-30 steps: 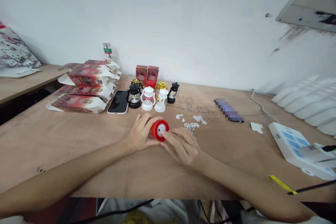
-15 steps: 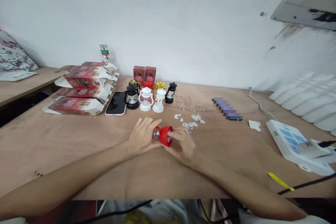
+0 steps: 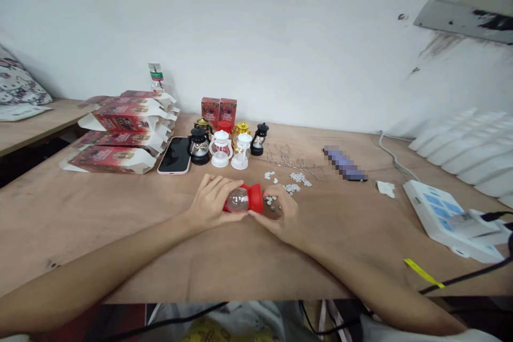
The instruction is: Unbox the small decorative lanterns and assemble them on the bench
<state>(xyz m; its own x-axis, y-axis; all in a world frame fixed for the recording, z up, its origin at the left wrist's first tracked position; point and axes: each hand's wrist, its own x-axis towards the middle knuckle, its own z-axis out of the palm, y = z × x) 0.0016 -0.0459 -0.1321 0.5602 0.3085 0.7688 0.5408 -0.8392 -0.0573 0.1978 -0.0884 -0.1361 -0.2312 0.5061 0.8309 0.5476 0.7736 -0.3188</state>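
Observation:
My left hand [image 3: 212,200] is closed round the top end of a small red lantern [image 3: 255,199], which lies on its side with its clear bulb-shaped middle facing me. My right hand [image 3: 282,214] is curved at the red base: the thumb touches its lower edge and the index fingertip is at its end face. Between that thumb and finger, small round pieces [image 3: 273,207] show on the table behind. White flat plastic pieces [image 3: 298,177] lie just beyond. A group of finished-looking lanterns stands further back, among them a white lantern [image 3: 220,149] and a black lantern [image 3: 199,147].
Red printed boxes [image 3: 112,159] are piled at the left beside a phone [image 3: 175,156]. Bent wire pieces [image 3: 288,159] lie right of the lanterns, then a blurred purple object [image 3: 345,164]. A white power strip [image 3: 436,214] with plugs and cables occupies the right side.
The red lantern has turned from its open underside facing me to lying sideways, base to the right. My right fingers have moved from inside the base to its edge.

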